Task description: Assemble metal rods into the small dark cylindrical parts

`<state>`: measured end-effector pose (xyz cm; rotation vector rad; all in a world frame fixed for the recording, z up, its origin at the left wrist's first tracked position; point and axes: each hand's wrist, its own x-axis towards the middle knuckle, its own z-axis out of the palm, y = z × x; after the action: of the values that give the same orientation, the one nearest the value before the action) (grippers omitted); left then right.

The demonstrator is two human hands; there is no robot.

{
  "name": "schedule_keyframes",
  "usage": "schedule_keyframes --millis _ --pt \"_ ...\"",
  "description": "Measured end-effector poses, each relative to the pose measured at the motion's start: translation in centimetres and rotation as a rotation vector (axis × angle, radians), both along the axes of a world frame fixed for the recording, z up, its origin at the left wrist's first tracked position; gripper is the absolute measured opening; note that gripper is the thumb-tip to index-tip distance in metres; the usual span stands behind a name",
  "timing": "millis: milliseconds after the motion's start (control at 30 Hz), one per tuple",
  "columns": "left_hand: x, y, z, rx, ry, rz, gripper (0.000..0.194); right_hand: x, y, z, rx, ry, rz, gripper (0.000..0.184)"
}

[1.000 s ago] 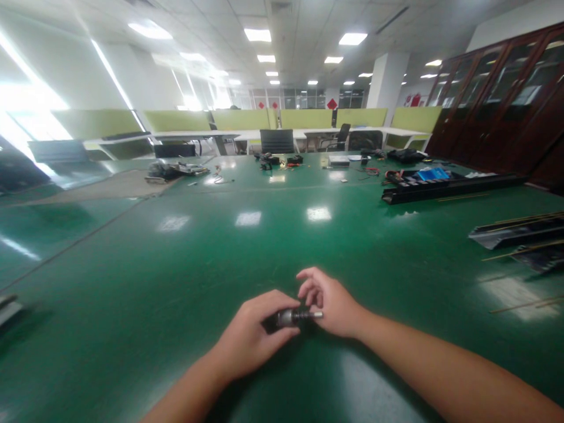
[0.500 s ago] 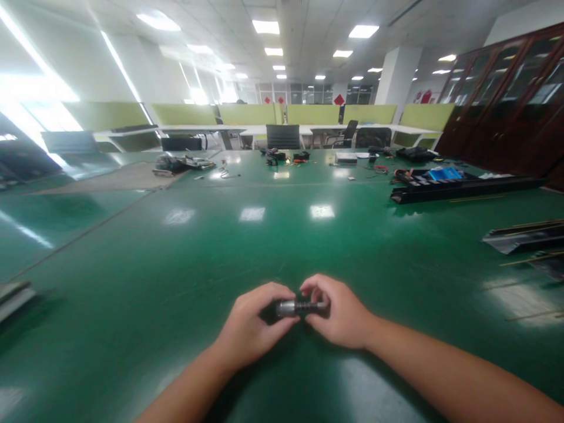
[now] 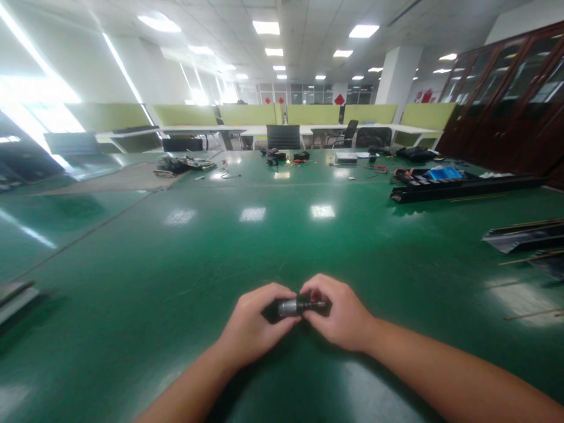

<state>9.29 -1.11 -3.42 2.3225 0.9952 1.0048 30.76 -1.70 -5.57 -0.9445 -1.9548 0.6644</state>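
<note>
Silver-and-black cylinder (image 3: 289,308), gripped by the left hand (image 3: 251,320), now has the right hand (image 3: 346,311), looser earlier, curled round its thin end.

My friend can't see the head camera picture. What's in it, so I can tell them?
A left hand holds the thicker silver end of a small cylindrical part, while the right hand curls around its thin end at a shiny green table. Beyond are scattered parts, office chairs and yellow-green partitions.

Silver and black cylinder (image 3: 288,308), green tabletop (image 3: 238,252) (blotched white).
</note>
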Motion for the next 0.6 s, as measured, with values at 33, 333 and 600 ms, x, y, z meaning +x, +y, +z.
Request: schedule_keyframes --millis 33,333,600 --pt "0.02 0.01 -0.02 0.001 -0.001 0.000 0.019 -0.05 0.00 0.00 0.006 0.003 0.003 0.031" --pt "0.06 0.00 -0.13 0.017 0.017 -0.003 0.018 -0.02 0.18 0.16 0.061 0.044 0.070 0.017" --pt "0.06 -0.22 -0.20 0.053 0.028 0.005 0.017 0.07 0.23 0.23 0.046 0.004 0.050 0.011"
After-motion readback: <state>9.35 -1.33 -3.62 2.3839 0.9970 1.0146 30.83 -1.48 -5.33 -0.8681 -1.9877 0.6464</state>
